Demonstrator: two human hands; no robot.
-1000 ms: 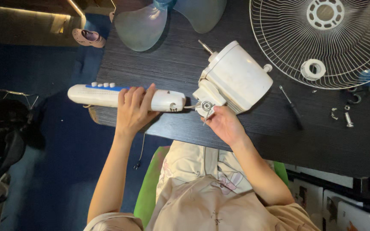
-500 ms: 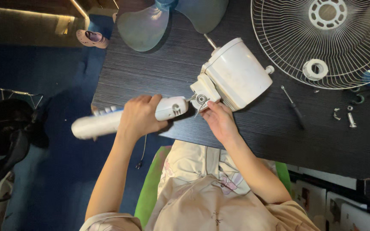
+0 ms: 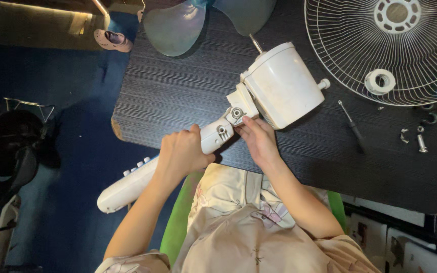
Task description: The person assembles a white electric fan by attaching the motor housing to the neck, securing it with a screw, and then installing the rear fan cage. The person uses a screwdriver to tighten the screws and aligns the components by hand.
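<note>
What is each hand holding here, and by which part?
Left hand grips the white plastic fan neck with push buttons near its upper end. Right hand has fingertips at the hinge bracket under the white cylindrical motor housing.
</note>
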